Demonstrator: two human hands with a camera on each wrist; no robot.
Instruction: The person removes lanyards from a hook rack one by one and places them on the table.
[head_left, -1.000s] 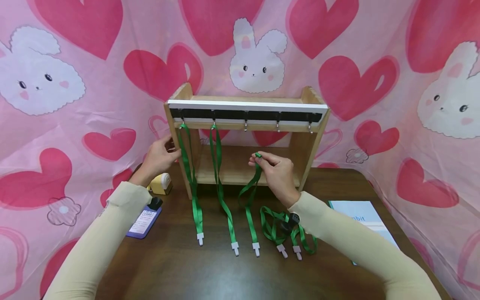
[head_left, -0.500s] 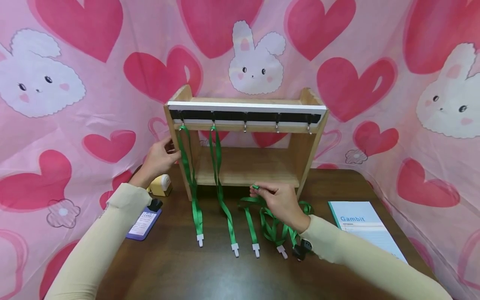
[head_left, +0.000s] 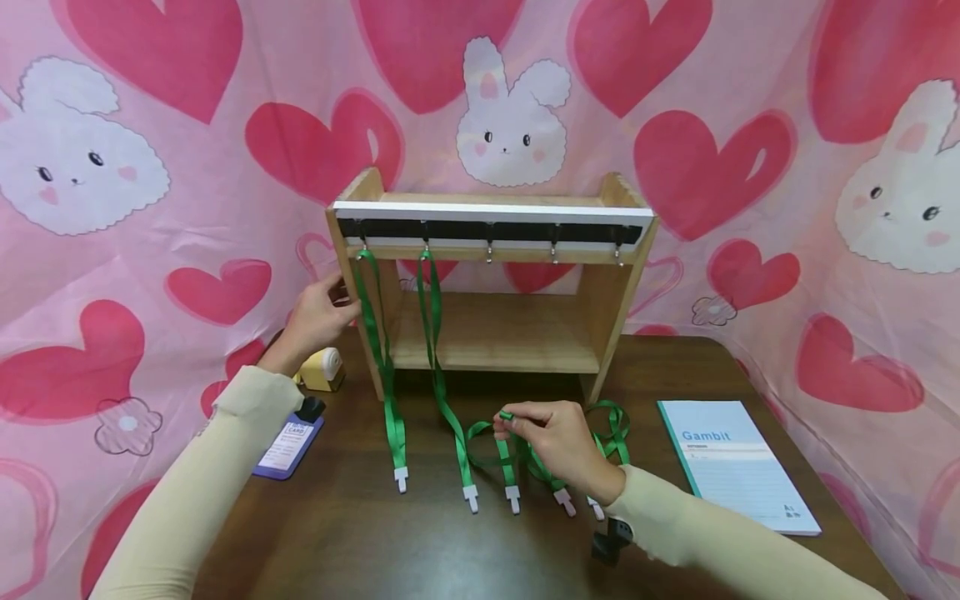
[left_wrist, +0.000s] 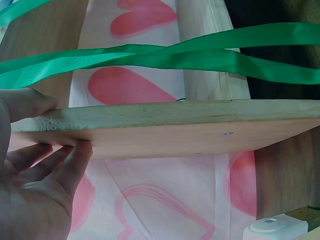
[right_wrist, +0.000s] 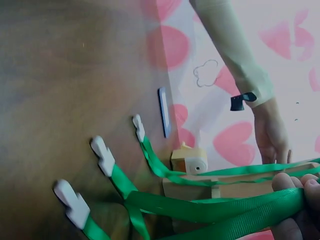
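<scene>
My left hand grips the left side panel of a wooden shelf, thumb on one face and fingers on the other. Low over the table, my right hand pinches the looped end of a green lanyard; its white clip lies on the table. Two more lanyards hang from the shelf's left hooks: a first lanyard and a second lanyard, clips on the table. More green lanyards lie bunched behind my right hand, partly hidden. Three hooks on the right, among them the middle hook, hold nothing.
A notebook lies at the table's right. On the left are a blue-framed card, partly under my forearm, and a small yellow-and-white object. A pink cloth with hearts and rabbits surrounds the table.
My right hand has come down from in front of the shelf to just above the table, the lanyard's looped end still pinched and its strap now slack. My left hand stays put.
</scene>
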